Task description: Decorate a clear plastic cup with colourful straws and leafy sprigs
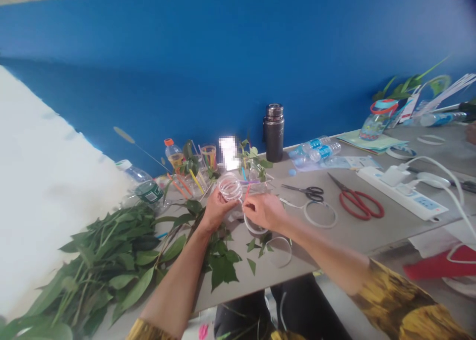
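Note:
My left hand [218,211] grips a coil of clear, white-edged plastic strip [229,187] from below, near the middle of the grey table [297,236]. My right hand [263,212] pinches the strip at the coil's right side, and a white loop of it [255,227] hangs below my fingers. A thin pink piece [246,193] shows between my hands. Loose green leaves [223,258] lie under my left forearm, and a white plastic ring [278,251] lies in front of my right hand.
A large pile of leafy stems [100,260] lies at the left on white cloth. Cups of coloured straws [208,156], bottles, and a dark flask [274,132] stand along the blue wall. Black-handled scissors [311,193], red-handled scissors [357,202] and a white power strip [401,191] lie on the right.

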A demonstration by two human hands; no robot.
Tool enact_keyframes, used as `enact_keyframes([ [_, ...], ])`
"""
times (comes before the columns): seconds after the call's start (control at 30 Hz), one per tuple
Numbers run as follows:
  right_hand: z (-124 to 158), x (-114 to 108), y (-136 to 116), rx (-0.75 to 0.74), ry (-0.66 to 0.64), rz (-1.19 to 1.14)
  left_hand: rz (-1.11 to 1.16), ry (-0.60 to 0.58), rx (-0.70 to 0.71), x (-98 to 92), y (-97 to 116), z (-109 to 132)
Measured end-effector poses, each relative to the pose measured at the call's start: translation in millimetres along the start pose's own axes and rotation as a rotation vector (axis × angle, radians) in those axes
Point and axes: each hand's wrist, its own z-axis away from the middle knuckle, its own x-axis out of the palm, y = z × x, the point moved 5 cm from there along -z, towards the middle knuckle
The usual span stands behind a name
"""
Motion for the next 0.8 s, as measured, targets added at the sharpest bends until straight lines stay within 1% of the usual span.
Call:
enact_keyframes([
  [0.07, 2.9, -0.7, -3.9, -0.053, -0.036, 0.001, -0.010, -0.006, 0.005, 0.5, -2.9, -0.5],
  [0.13, 4.8, 0.2, -6.7, -0.071, -0.057, -0.016, -0.036, -0.024, 0.021, 1.8, -5.0, -1.1],
  [0.2, 4.9, 1.6, -8.0, -0.058, -0.054, -0.049, -0.064, -0.022, 0.046, 1.1, -6.6, -2.5],
  [0.3, 2.9, 2.0, -8.4, -0.030, -0.038, -0.096, -0.082, 0.024, 0.084, -4.1, -8.7, -5.7],
  [0.37, 2.3, 0.4, -7.6, -0.018, -0.041, -0.112, -0.081, 0.034, 0.087, -6.7, -10.6, -7.4],
  [0.47, 7.7, -6.6, -6.0, -0.025, -0.026, -0.032, -0.073, 0.024, 0.064, -8.1, -12.7, -7.7],
  [0.57, 23.6, -17.5, -7.2, -0.090, 0.029, 0.116, -0.081, 0.028, 0.044, -7.9, -11.7, -5.5],
  [0.63, 35.9, -25.0, -7.4, -0.133, 0.052, 0.156, -0.108, 0.024, 0.052, -6.7, -9.2, -4.0],
  [0.7, 43.4, -33.1, -2.1, -0.131, 0.045, 0.166, -0.125, 0.017, 0.069, -5.3, -6.6, -3.4],
  [0.73, 44.1, -37.7, 4.4, -0.104, 0.032, 0.178, -0.129, 0.012, 0.075, -4.8, -5.8, -3.6],
  [0.8, 39.6, -48.6, 27.3, 0.014, -0.001, 0.245, -0.149, -0.003, 0.081, -4.1, -4.8, -4.5],
])
